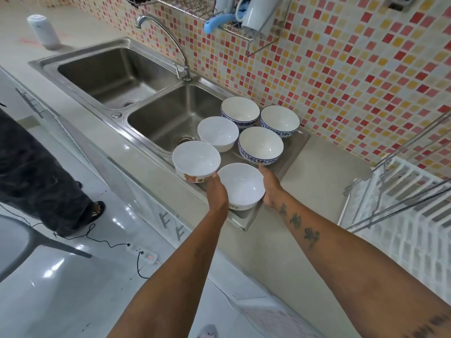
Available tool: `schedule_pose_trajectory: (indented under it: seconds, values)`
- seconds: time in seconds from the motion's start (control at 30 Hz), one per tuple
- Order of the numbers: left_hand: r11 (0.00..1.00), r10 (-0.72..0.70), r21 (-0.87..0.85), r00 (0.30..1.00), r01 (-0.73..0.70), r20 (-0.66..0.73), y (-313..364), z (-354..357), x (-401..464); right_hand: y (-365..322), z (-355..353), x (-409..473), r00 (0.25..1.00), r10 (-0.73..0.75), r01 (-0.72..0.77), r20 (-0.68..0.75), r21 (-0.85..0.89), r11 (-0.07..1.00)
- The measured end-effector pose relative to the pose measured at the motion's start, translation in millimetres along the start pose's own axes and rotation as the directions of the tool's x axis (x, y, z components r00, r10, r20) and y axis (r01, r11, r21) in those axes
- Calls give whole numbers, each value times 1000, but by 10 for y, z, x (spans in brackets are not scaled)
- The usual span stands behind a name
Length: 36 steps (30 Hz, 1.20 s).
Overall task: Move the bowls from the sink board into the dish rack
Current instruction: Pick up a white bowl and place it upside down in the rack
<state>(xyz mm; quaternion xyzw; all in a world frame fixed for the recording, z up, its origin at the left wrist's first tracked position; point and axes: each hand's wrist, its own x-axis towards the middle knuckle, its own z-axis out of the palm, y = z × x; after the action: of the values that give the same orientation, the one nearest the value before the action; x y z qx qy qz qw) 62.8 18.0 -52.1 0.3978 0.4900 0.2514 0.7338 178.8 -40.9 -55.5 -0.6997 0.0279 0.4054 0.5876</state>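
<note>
Several bowls stand on the steel sink board (296,152). Nearest me is a plain white bowl (241,185), and both my hands clasp it: my left hand (217,191) on its left side, my right hand (269,185) on its right. Just left of it is a white bowl with a bear print (195,161). Behind are another white bowl (217,132) and three blue-patterned bowls (260,145), (240,111), (279,119). The white dish rack (400,206) stands on the counter to the right.
A double steel sink (117,74) with a curved tap (166,37) lies left of the board. A wall rack (234,18) with utensils hangs above. Another person's leg (44,176) stands on the floor at left, near a power strip (144,254).
</note>
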Motion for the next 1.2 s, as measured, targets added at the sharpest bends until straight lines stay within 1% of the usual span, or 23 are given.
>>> schedule_pose_trajectory:
  seconds: [0.17, 0.3, 0.4, 0.47, 0.5, 0.53, 0.63, 0.7, 0.73, 0.83, 0.9, 0.93, 1.0, 1.07, 1.13, 1.17, 1.2]
  values:
    - [992, -59, -111, 998, 59, 6, 99, 11, -138, -49, -19, -83, 999, -36, 35, 26, 38, 999]
    - [963, -154, -223, 988, 150, -1, 276, 57, -266, -216, -41, -332, 993, -115, 111, 31, 97, 989]
    - [933, -197, -294, 979, 206, 62, 478, 99, -450, -433, -79, -613, 975, -220, 214, 32, 137, 967]
    - [908, -210, -343, 970, 240, 124, 636, 108, -597, -586, -118, -820, 952, -301, 285, 52, 200, 937]
    - [897, -211, -358, 963, 259, 170, 729, 118, -685, -656, -146, -913, 937, -344, 322, 64, 225, 920]
    - [893, -197, -353, 948, 278, 248, 832, 114, -771, -715, -187, -1004, 921, -383, 358, 66, 243, 902]
    - [906, -157, -271, 855, 324, 494, 1126, 140, -1081, -900, -326, -1333, 879, -476, 456, 10, 275, 847]
    - [918, -159, -202, 784, 341, 601, 1311, 153, -1280, -1033, -430, -1609, 829, -559, 542, -26, 286, 790]
    - [928, -142, -174, 745, 329, 652, 1408, 172, -1362, -1109, -484, -1772, 791, -611, 591, -30, 297, 750]
    - [963, -73, -101, 597, 252, 799, 1662, 317, -1802, -1325, -687, -2314, 670, -742, 709, -25, 321, 628]
    - [976, -26, -77, 465, 203, 885, 1788, 420, -2129, -1463, -855, -2647, 596, -801, 765, -54, 344, 545]
    - [983, -9, -67, 409, 171, 913, 1843, 479, -2276, -1523, -955, -2787, 552, -831, 791, -62, 355, 499]
    - [994, -5, -31, 333, 102, 943, 1936, 611, -2562, -1618, -1181, -3105, 457, -885, 847, -87, 346, 404]
    - [999, -30, 25, 292, 20, 956, 2005, 747, -2762, -1702, -1375, -3321, 379, -920, 882, -103, 342, 325]
    - [996, -58, 76, 273, -54, 960, 2035, 937, -2985, -1763, -1640, -3550, 313, -941, 901, -127, 351, 253]
    - [992, -67, 93, 263, -88, 962, 2042, 1041, -3092, -1789, -1784, -3638, 293, -945, 904, -143, 362, 226]
    - [988, -80, 107, 232, -107, 969, 2036, 1171, -3183, -1803, -1944, -3725, 276, -948, 903, -159, 381, 199]
